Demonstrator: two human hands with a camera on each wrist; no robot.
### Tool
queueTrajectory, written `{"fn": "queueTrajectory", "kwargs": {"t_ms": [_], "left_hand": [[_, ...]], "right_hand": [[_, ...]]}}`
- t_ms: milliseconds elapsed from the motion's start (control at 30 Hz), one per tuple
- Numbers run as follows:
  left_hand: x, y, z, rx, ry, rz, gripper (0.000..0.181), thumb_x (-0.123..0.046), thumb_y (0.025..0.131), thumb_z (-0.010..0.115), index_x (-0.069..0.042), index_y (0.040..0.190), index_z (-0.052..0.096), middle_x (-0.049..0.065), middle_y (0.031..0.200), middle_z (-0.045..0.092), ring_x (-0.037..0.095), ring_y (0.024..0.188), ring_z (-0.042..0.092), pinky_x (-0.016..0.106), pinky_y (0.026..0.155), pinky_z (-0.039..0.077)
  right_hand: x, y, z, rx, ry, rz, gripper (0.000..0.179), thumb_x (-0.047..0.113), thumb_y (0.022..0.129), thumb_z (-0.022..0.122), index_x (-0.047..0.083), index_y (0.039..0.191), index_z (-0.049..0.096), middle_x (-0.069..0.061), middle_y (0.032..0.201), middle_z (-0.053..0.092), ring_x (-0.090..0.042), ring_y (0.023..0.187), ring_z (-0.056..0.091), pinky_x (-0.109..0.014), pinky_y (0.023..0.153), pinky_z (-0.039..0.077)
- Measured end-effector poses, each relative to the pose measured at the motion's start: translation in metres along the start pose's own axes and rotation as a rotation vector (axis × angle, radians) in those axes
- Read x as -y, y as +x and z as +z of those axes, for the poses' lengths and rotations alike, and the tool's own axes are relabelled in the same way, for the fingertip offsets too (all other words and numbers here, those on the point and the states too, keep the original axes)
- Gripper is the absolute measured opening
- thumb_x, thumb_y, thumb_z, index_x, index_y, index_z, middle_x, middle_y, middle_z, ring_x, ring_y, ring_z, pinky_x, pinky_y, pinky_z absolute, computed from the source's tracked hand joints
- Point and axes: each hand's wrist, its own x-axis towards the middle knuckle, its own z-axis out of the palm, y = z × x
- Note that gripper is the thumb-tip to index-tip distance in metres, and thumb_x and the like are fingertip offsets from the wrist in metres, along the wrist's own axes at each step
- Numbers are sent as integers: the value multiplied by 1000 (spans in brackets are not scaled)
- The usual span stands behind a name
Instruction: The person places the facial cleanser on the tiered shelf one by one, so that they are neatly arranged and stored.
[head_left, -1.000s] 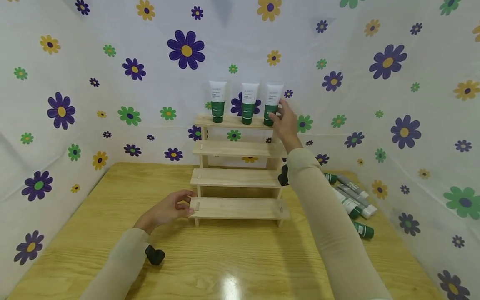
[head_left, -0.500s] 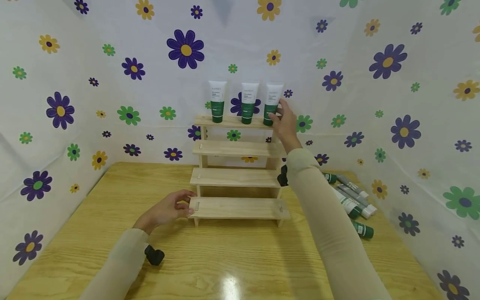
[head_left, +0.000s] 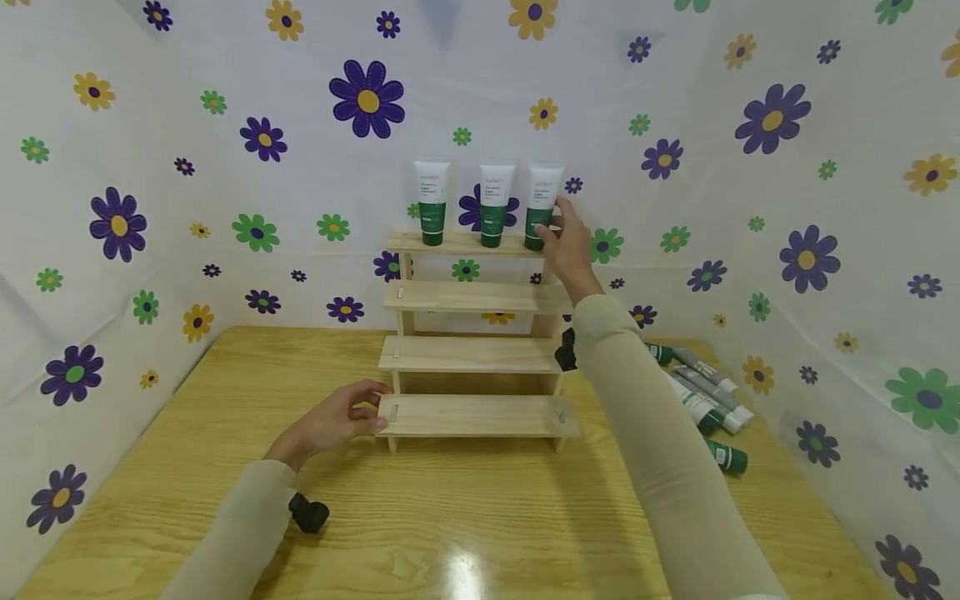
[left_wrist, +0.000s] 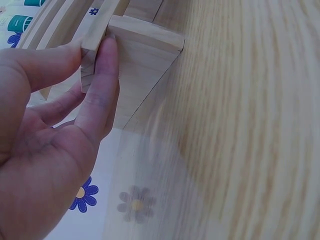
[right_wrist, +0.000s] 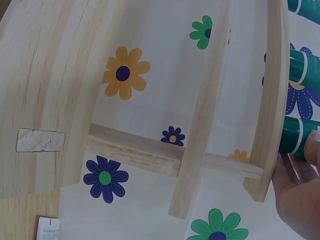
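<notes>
A stepped wooden rack [head_left: 480,354] stands on the table, and three white-and-green squeeze tubes stand upright on its top tier. My right hand [head_left: 572,250] grips the rightmost squeeze tube [head_left: 543,204] between thumb and fingers, its cap down on the tier. To the left are the middle tube [head_left: 497,204] and the left tube [head_left: 432,202]. My left hand [head_left: 330,421] pinches the left end of the lowest tier; in the left wrist view the thumb lies over the board's end [left_wrist: 88,65] and the fingers lie under it.
Several green-capped and grey tubes [head_left: 705,387] lie in a loose pile on the table [head_left: 450,508], right of the rack and partly behind my right sleeve [head_left: 652,433]. A flower-printed cloth [head_left: 315,167] hangs behind and on both sides.
Both hands keep their places on the tube and the rack. The head view has shifted very slightly; nothing else visibly moves.
</notes>
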Motion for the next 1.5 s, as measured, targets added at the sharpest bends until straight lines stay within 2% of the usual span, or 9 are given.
{"fn": "queueTrajectory", "kwargs": {"t_ms": [433,667,933,1267,1500], "left_hand": [[-3,0,1,-14,7,-17,58,-23,100,70,-5,149,45,21,135,56,24,115,65,30,93,57],[0,-1,3,-17,15,-21,56,-20,101,68,-3,149,45,22,136,57,24,113,65,33,93,58],[-2,-1,5,-31,18,-44,54,-19,101,68,-5,148,46,20,136,57,23,114,65,33,93,58],[-3,-2,3,-18,13,-17,56,-17,101,68,-1,149,43,23,136,56,25,115,65,34,94,58],[-2,-1,2,-16,3,-20,56,-18,101,68,-2,150,43,22,136,56,25,115,65,35,94,58]], "right_hand": [[-1,1,-6,41,-26,19,52,17,108,53,21,157,34,-19,148,56,-35,131,60,-47,113,48],[-5,-3,-5,37,-44,-24,47,17,108,55,11,151,39,-22,144,59,-37,128,62,-47,110,51],[-4,-3,-8,31,-43,-24,47,15,106,58,10,150,41,-23,143,60,-38,127,64,-47,109,52],[-2,-2,-10,60,-42,2,48,15,107,56,11,152,40,-23,147,58,-37,131,62,-48,112,49],[-3,-1,-12,72,-44,-5,49,15,107,56,11,153,39,-23,147,57,-38,130,62,-48,112,49]]}}
